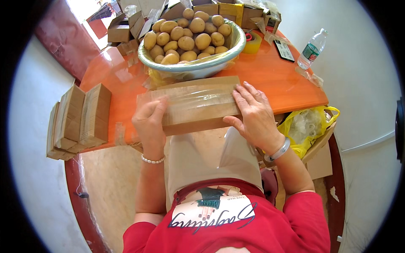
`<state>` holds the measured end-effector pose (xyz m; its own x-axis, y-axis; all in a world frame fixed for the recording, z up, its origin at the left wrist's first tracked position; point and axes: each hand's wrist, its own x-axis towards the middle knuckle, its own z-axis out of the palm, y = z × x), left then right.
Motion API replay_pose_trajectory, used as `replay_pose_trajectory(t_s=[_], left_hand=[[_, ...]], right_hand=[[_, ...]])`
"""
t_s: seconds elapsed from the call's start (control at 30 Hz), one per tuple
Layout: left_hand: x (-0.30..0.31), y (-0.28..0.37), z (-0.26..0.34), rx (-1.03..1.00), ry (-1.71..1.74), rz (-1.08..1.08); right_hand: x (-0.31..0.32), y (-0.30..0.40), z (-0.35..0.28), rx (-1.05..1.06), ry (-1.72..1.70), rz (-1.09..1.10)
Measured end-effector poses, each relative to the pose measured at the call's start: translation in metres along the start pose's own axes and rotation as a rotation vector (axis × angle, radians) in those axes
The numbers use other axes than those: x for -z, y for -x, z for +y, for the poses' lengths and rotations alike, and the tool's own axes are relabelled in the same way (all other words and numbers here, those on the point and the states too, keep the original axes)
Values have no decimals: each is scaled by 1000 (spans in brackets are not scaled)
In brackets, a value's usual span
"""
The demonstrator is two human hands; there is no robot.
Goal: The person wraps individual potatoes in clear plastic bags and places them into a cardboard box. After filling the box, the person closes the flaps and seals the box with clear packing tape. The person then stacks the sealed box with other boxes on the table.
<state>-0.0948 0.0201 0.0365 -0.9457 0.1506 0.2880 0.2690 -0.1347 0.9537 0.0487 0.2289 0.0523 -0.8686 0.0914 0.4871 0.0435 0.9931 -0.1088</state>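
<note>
A long brown cardboard box [196,109] lies crosswise at the near edge of the orange table [278,95]. Glossy clear packing tape [207,97] runs along its upper face, with some wrinkles. At the box's left end is my left hand [150,115], thumb raised and fingers curled; what its fingertips grip is hidden. My right hand [254,112] holds the right end, fingers spread over the taped face and thumb at the front edge.
Behind the box stands a lined basin [148,63] heaped with potatoes [186,43]. Closed boxes [95,115] stand at left. At right are a tape roll [252,44], a phone [283,50], a plastic bottle [311,52] and a yellow bag [286,126]. Open cartons [120,33] sit at the back.
</note>
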Motion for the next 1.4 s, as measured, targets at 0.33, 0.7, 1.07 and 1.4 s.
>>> replay_pose_trajectory(t_s=[0.33,0.7,1.07,1.4], left_hand=[[1,-1,1,72,155,82],[8,-5,-17,134,358,168],[5,-7,-23,178,407,216],[14,-9,-26,241,504,167]], right_hand=[[-1,-36,-30,220,-147,-76],[-11,-34,-39,250,-62,-142],[-7,-34,-34,352,-73,-176],[-3,-37,-37,356,-79,-207]])
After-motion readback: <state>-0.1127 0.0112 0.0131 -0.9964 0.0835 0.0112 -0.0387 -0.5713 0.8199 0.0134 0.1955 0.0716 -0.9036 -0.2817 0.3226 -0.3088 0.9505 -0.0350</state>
